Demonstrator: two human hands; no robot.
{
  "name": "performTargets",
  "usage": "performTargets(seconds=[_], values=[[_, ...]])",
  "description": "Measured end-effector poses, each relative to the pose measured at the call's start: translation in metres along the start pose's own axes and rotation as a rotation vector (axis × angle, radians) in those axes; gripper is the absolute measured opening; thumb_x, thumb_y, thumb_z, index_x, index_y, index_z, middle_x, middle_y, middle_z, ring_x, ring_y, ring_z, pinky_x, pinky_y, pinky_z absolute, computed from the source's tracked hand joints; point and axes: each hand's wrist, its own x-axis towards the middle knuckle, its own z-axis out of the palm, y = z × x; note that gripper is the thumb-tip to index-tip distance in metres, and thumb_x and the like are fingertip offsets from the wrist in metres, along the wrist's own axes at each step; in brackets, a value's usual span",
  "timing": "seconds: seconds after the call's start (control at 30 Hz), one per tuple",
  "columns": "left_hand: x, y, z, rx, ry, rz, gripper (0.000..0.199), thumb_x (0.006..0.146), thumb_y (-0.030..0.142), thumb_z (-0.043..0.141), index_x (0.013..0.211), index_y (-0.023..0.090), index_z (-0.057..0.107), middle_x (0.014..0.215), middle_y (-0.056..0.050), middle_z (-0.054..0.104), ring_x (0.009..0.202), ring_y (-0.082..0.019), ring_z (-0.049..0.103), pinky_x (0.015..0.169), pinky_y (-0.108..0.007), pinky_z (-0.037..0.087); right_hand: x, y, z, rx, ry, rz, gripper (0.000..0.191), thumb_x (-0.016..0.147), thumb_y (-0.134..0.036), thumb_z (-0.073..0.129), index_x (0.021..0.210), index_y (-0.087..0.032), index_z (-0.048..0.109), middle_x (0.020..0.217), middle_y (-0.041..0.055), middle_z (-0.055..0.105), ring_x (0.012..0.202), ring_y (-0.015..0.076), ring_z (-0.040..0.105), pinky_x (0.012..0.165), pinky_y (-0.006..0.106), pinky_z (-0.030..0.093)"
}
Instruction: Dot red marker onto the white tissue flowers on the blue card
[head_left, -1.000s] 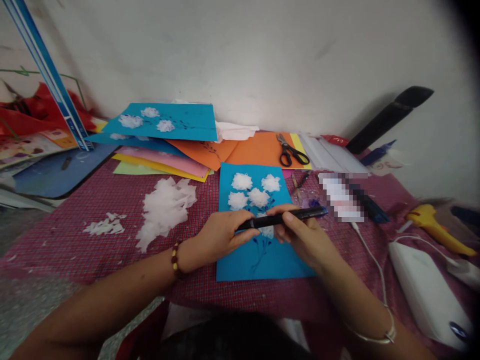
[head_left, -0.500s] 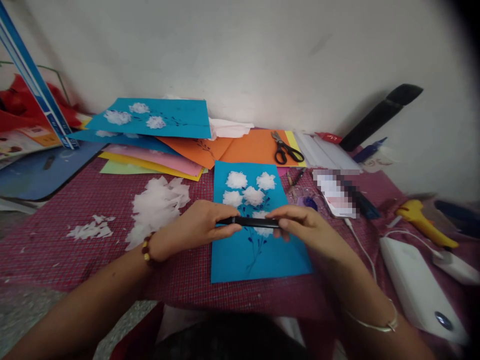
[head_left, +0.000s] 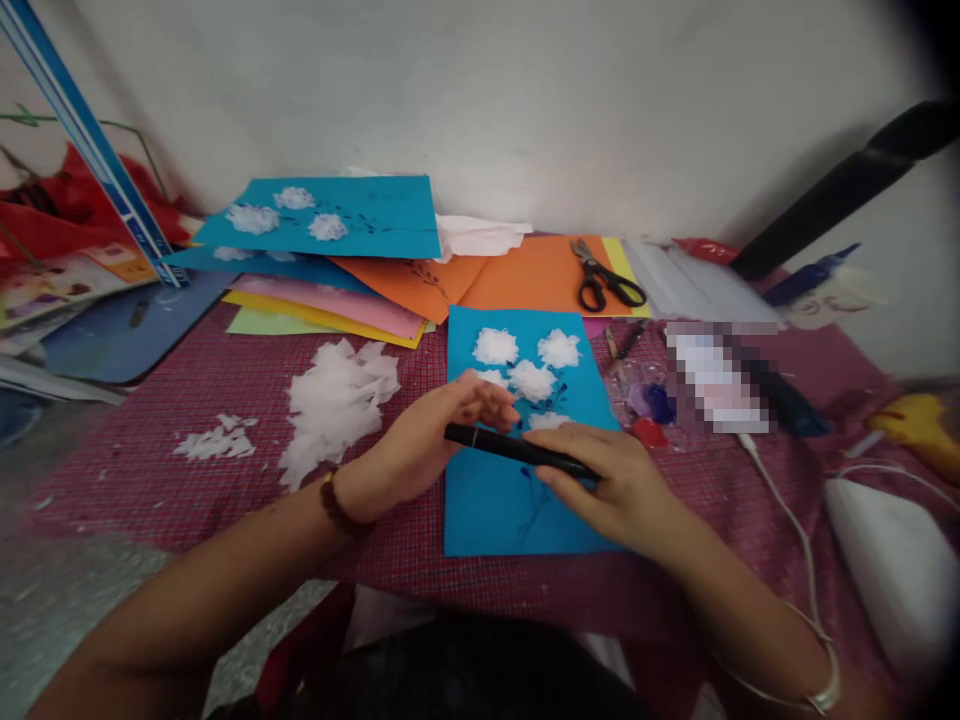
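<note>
A black pen point(head_left: 510, 448) lies slantwise in the grip of my right hand point(head_left: 611, 480), its far end pointing left. My left hand point(head_left: 431, 435) is by that end, fingers loosely bent and apart; the pen passes in front of its palm, and whether they touch I cannot tell. Beneath both hands is a blue sheet point(head_left: 484, 520) bearing several white ruffled paper flowers point(head_left: 531, 381) and dark painted stems and leaves. My hands partly cover the lower flowers.
Left of the sheet lie white tissue pieces point(head_left: 330, 405) and small scraps point(head_left: 217, 438). Behind are stacked coloured sheets point(head_left: 390, 300) and scissors point(head_left: 604, 280). To the right sit a paint palette point(head_left: 649, 400), a phone point(head_left: 716, 380) with a cable, and a white device point(head_left: 892, 570).
My left hand has loosened from the pen's left end, its fingers coming apart. The pen now tilts, held in my right hand. The whole view has shifted slightly.
</note>
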Motion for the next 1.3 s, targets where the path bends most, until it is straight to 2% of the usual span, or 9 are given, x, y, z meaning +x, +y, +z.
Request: performTargets(seconds=[0.4, 0.7, 0.83, 0.9, 0.97, 1.03, 1.13, 1.23, 1.3], values=[[0.000, -0.002, 0.004, 0.197, 0.083, 0.098, 0.038, 0.104, 0.037, 0.032, 0.096, 0.017, 0.063, 0.100, -0.012, 0.073, 0.092, -0.018, 0.071, 0.087, -0.035, 0.059, 0.002, -0.001, 0.006, 0.017, 0.029, 0.019, 0.020, 0.094, -0.027, 0.060, 0.110, -0.022, 0.071, 0.093, 0.0051, 0.078, 0.079, 0.0172, 0.074, 0.069, 0.030, 0.056], [0.007, 0.017, -0.022, 0.570, -0.191, 0.222, 0.023, 0.090, 0.037, 0.059, 0.095, 0.017, 0.070, 0.077, -0.001, 0.067, 0.070, -0.012, 0.061, 0.062, -0.024, 0.046, 0.012, 0.007, 0.005, 0.084, 0.015, 0.180, 0.023, 0.089, -0.030, 0.064, 0.108, -0.019, 0.072, 0.100, 0.0072, 0.077, 0.089, 0.0187, 0.071, 0.080, 0.034, 0.055], [0.013, 0.010, -0.031, 0.390, -0.247, 0.057, 0.020, 0.080, 0.030, 0.071, 0.094, 0.015, 0.072, 0.061, 0.003, 0.059, 0.054, -0.009, 0.050, 0.051, -0.020, 0.035, 0.005, 0.021, -0.024, 0.535, -0.134, 0.226, 0.062, 0.080, -0.035, 0.077, 0.137, -0.026, 0.057, 0.108, 0.0056, 0.074, 0.093, 0.0195, 0.071, 0.081, 0.035, 0.057], [0.017, 0.006, -0.034, 0.158, -0.141, 0.014, 0.024, 0.076, 0.032, 0.077, 0.091, 0.014, 0.071, 0.059, 0.003, 0.060, 0.053, -0.009, 0.051, 0.052, -0.020, 0.037, -0.001, 0.032, -0.047, 0.764, 0.002, 0.215, 0.070, 0.078, -0.040, 0.080, 0.142, -0.035, 0.051, 0.127, 0.0050, 0.069, 0.113, 0.0218, 0.067, 0.097, 0.039, 0.053], [0.020, 0.003, -0.034, -0.007, -0.043, 0.022, 0.033, 0.072, 0.039, 0.080, 0.092, 0.015, 0.068, 0.062, 0.002, 0.062, 0.055, -0.010, 0.054, 0.054, -0.021, 0.040, -0.005, 0.044, -0.068, 0.936, 0.444, 0.169, 0.051, 0.086, -0.047, 0.070, 0.134, -0.040, 0.057, 0.129, 0.0008, 0.067, 0.111, 0.0176, 0.066, 0.097, 0.035, 0.054], [0.022, 0.002, -0.033, -0.063, 0.002, 0.036, 0.043, 0.070, 0.046, 0.081, 0.095, 0.016, 0.065, 0.066, 0.000, 0.065, 0.056, -0.011, 0.057, 0.055, -0.021, 0.042, -0.006, 0.052, -0.077, 1.027, 0.679, 0.224, 0.035, 0.087, -0.046, 0.068, 0.121, -0.039, 0.065, 0.117, -0.0020, 0.071, 0.098, 0.0135, 0.068, 0.088, 0.030, 0.056], [0.023, 0.000, -0.030, -0.115, 0.028, 0.003, 0.047, 0.070, 0.047, 0.084, 0.098, 0.015, 0.063, 0.072, -0.004, 0.069, 0.058, -0.012, 0.060, 0.057, -0.022, 0.045, -0.003, 0.051, -0.066, 1.019, 0.647, 0.418, 0.024, 0.079, -0.037, 0.079, 0.100, -0.030, 0.073, 0.087, -0.0007, 0.072, 0.074, 0.0137, 0.067, 0.069, 0.027, 0.056], [0.019, -0.003, -0.026, -0.149, 0.019, -0.055, 0.049, 0.071, 0.045, 0.085, 0.102, 0.014, 0.064, 0.076, -0.006, 0.071, 0.062, -0.013, 0.062, 0.060, -0.022, 0.047, 0.004, 0.036, -0.042, 1.018, 0.550, 0.464, 0.025, 0.082, -0.043, 0.076, 0.100, -0.026, 0.073, 0.084, 0.0019, 0.073, 0.072, 0.0148, 0.067, 0.070, 0.028, 0.056], [0.014, -0.004, -0.023, -0.186, -0.001, -0.108, 0.049, 0.072, 0.044, 0.085, 0.105, 0.015, 0.065, 0.080, -0.005, 0.072, 0.065, -0.013, 0.063, 0.063, -0.023, 0.048, 0.009, 0.023, -0.032, 1.214, 0.483, 0.473, 0.043, 0.086, -0.063, 0.063, 0.109, -0.028, 0.071, 0.099, 0.0054, 0.075, 0.088, 0.0194, 0.071, 0.082, 0.036, 0.057]])
